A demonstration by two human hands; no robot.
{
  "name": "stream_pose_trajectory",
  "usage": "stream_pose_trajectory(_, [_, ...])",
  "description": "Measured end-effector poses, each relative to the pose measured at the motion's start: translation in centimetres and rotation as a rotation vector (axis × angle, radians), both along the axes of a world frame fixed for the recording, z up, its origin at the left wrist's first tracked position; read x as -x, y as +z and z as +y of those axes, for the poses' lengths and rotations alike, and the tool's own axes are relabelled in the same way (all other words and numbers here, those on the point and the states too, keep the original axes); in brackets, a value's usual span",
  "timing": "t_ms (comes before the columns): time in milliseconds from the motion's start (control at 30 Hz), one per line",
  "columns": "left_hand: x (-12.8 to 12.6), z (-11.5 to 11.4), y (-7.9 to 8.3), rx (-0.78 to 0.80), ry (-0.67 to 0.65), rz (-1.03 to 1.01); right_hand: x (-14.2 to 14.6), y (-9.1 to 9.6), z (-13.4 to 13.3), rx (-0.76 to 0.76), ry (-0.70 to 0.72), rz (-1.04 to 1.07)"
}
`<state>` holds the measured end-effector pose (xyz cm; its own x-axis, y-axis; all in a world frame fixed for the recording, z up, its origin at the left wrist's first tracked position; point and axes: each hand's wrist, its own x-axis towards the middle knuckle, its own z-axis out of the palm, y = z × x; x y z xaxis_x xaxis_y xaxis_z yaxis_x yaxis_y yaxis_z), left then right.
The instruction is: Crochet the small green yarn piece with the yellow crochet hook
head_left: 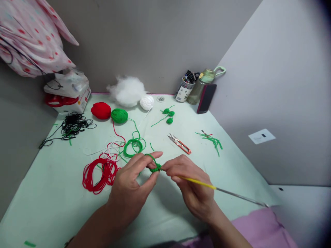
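Observation:
Between thumb and fingers, my left hand [131, 182] pinches a small green crochet piece [155, 168], with green yarn looped over its fingers. My right hand [192, 184] grips a crochet hook [199, 181] with a yellow handle; its metal rear end points toward the lower right. The hook's tip meets the crochet piece, though the fingers partly hide the contact. A loose coil of green yarn [133, 148] lies just beyond my left hand, and a strand runs back to a green yarn ball [119, 116].
Thread snips [179, 143] lie beyond my right hand. Green yarn scraps [213, 140] are to the right, small green crocheted pieces [169, 120] farther back. Red yarn [99, 175] and tangled black cord [73, 125] lie left. White stuffing [128, 91], a bottle [198, 90] and a phone [207, 99] stand behind.

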<state>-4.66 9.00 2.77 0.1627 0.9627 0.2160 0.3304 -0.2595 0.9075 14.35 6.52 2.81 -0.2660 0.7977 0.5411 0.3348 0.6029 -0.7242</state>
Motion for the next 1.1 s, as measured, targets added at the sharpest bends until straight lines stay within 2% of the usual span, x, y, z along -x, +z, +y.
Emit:
stream_pose_trajectory(200, [-0.1, 0.1, -0.3, 0.104, 0.023, -0.035, 0.3, -0.2, 0.3, -0.154, -0.037, -0.097])
stream_pose_trajectory(367, [-0.1, 0.0, -0.5, 0.13, -0.004, -0.03, 0.2, -0.4, 0.7, -0.022, 0.037, 0.014])
stream_pose_trajectory(400, [-0.1, 0.0, -0.6, 0.141, -0.002, -0.032, 0.3, -0.6, 0.7, -0.039, 0.027, -0.007])
stream_pose_trajectory(467, [-0.2, 0.0, -0.6, 0.194, 0.016, -0.073, 0.4, -1.0, 0.6, -0.169, -0.04, -0.113])
stream_pose_trajectory(567, [-0.3, 0.1, -0.6, 0.359, 0.03, -0.239, 0.8, -1.6, 0.2, -0.316, -0.147, -0.218])
stream_pose_trajectory(667, [-0.4, -0.1, -0.6, 0.533, -0.001, -0.455, 0.9, -1.9, -0.3, -0.307, -0.193, -0.269])
stream_pose_trajectory(800, [-0.7, -0.7, -0.5, 0.626, 0.012, -0.629, 0.9, -2.1, -0.8, -0.38, -0.241, -0.366])
stream_pose_trajectory(867, [-0.8, -0.8, -0.4, 0.733, -0.044, -0.759, 0.8, -2.1, -0.9, -0.397, -0.242, -0.341])
stream_pose_trajectory(967, [-0.8, -0.7, -0.3, 0.904, -0.158, -0.911, 0.9, -1.9, -0.9, -0.303, -0.193, -0.209])
stream_pose_trajectory(1033, [-0.6, -0.4, -0.2, 0.925, -0.176, -0.936, 0.9, -1.5, -0.9, -0.195, -0.161, -0.042])
stream_pose_trajectory(1100, [-0.3, -0.2, -0.1, 0.881, -0.174, -0.941, 1.0, -1.0, -0.9, -0.063, -0.148, 0.129])
